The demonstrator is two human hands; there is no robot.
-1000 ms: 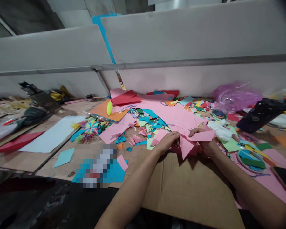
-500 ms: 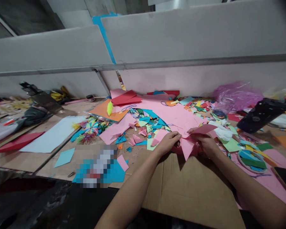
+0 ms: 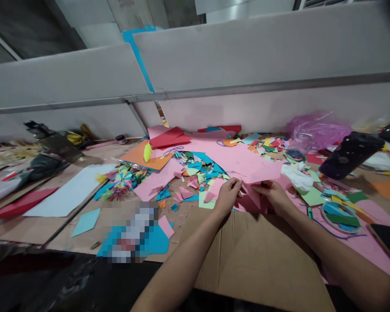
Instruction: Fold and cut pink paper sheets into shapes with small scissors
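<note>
Between my two hands is a folded piece of pink paper (image 3: 251, 197), held above the far edge of a brown cardboard sheet (image 3: 247, 255). My left hand (image 3: 228, 195) pinches its left side with thumb and fingers together. On the other side, my right hand (image 3: 274, 197) grips the paper between thumb and forefinger. Some of its folds blend into a large pink sheet (image 3: 237, 158) lying behind. Colourful paper scraps (image 3: 198, 167) are heaped just beyond my left hand. A crumpled white tissue (image 3: 297, 177) lies to the right of my right hand.
A dark tumbler (image 3: 351, 156) lies tilted at the right, before a purple plastic bag (image 3: 318, 128). Nearer is a round tub of paper pieces (image 3: 341, 216). White paper (image 3: 68, 190) and a dark bottle (image 3: 56, 145) are at the left. Blue paper (image 3: 159, 238) lies near the front edge.
The pink paper has turned in my hands: the point that hung down and the flap over my right hand no longer show. Both hands stay close together. The view has shifted slightly.
</note>
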